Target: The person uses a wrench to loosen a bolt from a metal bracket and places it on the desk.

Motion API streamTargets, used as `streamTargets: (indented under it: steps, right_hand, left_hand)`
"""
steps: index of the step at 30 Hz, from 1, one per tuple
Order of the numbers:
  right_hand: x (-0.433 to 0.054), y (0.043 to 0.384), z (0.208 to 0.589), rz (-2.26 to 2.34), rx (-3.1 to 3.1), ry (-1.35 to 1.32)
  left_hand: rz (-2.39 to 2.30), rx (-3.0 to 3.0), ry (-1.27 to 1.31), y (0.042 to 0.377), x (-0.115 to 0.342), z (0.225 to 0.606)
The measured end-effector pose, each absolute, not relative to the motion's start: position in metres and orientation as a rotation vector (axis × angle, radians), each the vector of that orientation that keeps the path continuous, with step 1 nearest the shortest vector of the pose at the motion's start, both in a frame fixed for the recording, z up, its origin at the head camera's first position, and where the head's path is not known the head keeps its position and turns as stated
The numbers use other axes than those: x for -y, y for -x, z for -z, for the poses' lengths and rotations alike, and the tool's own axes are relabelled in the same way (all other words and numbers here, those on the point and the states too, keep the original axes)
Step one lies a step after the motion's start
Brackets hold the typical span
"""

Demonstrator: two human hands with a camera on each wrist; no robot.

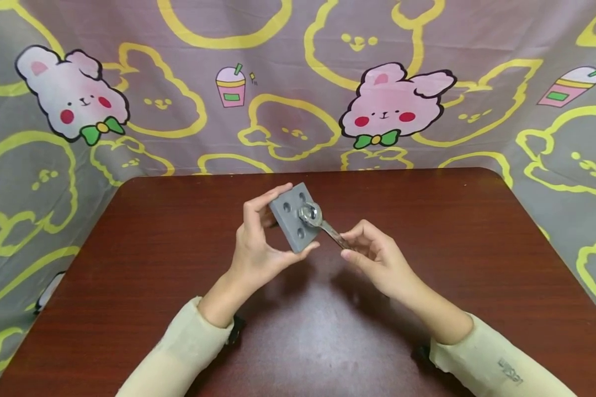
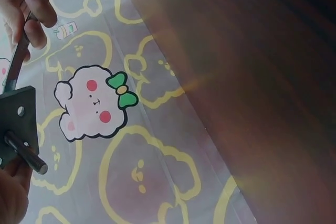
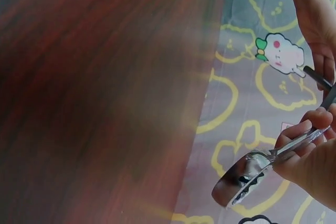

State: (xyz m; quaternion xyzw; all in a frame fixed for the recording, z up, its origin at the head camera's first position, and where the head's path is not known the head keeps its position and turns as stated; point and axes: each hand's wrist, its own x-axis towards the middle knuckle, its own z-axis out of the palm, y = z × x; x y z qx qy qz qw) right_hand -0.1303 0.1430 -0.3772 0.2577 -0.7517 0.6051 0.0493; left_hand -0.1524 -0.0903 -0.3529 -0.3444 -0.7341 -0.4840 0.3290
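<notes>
My left hand (image 1: pixel 254 245) grips a small grey metal plate (image 1: pixel 289 225) by its edges, thumb below and fingers above. The plate is tilted, held up over the table, and has several round holes. A bolt (image 2: pixel 26 153) runs through it, its threaded shank sticking out of the far side in the left wrist view. Over the bolt's head on the near face sits one ring end of a wrench (image 1: pixel 331 233). My right hand (image 1: pixel 384 262) pinches the wrench's handle between thumb and fingers. The shiny toothed other ring end (image 3: pixel 239 179) shows past that hand in the right wrist view.
A dark reddish-brown wooden table (image 1: pixel 154 264) with rounded far corners lies beneath both hands. A cloth (image 1: pixel 288 71) printed with cartoon rabbits and yellow outlines hangs behind it and along both sides.
</notes>
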Motion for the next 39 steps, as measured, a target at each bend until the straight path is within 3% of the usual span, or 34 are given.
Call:
streamTargets:
  steps: [22,29,39]
  right_hand:
    - [-0.136,0.126,0.378,-2.034,2.251,-0.799]
    - [-0.146,0.141,0.382,-1.941,2.297,-0.857]
    - [-0.167,0.176,0.389,-1.817,2.305,-1.274]
  left_hand:
    - [1.247,1.880,0.899,0.151,0.085,0.355]
    - [1.371,2.040,1.072,0.156,0.098,0.343]
    - [1.673,2.386,1.368,0.161,0.118,0.326]
